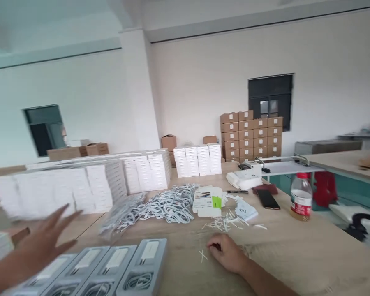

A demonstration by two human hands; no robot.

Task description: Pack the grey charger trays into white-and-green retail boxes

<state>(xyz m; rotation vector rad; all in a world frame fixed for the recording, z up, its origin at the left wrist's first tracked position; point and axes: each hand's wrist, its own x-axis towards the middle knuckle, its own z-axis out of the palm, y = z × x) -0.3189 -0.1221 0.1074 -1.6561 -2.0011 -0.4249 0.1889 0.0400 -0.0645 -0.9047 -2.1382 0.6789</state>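
So our left hand (45, 240) is spread wide over the left end of the grey trays (163, 263), and our right hand (226, 251) rests loosely curled on the near table (283, 246), just right of crossed white sticks (203, 255).

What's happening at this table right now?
A person's left hand, blurred with fingers spread, is raised near the grey trays, which hold white blocks and coiled cables. The right hand is curled at the tabletop by some thin white strips; whether it holds anything is unclear. Beyond lie a heap of loose cables and stacked white boxes, with a red-capped bottle to the right.
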